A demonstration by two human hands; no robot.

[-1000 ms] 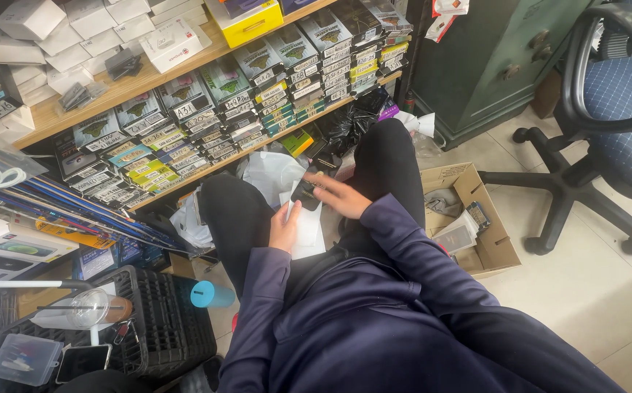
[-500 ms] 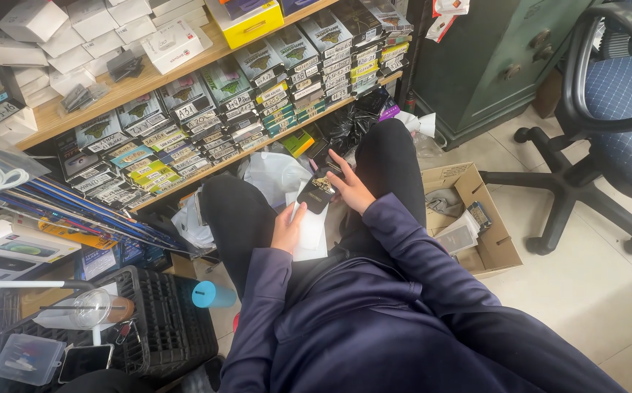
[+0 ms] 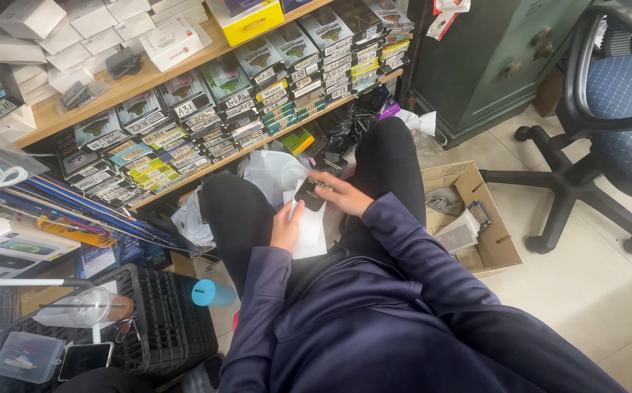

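- Dark box (image 3: 309, 193), small, at frame centre over the person's lap; right hand (image 3: 345, 195) grips it from the right w/ fingers curled round its edge.
- White paper (image 3: 309, 231) lies on the lap just below the box; left hand (image 3: 287, 227) rests on its left edge, fingers closed on it, thumb side up.
- Both knees in black trousers point to the top of frame, toward the shelf (image 3: 112, 91).
- Shelf, upper left to upper centre: rows of small stacked packs (image 3: 221, 109), white cartons above.
- Cardboard box (image 3: 476, 218) on the floor, right of the legs, w/ odd bits inside.
- Office chair (image 3: 607, 109), blue seat, at far right.
- Black crate (image 3: 163, 320) at lower left; blue cylinder (image 3: 210, 292) just beside it.
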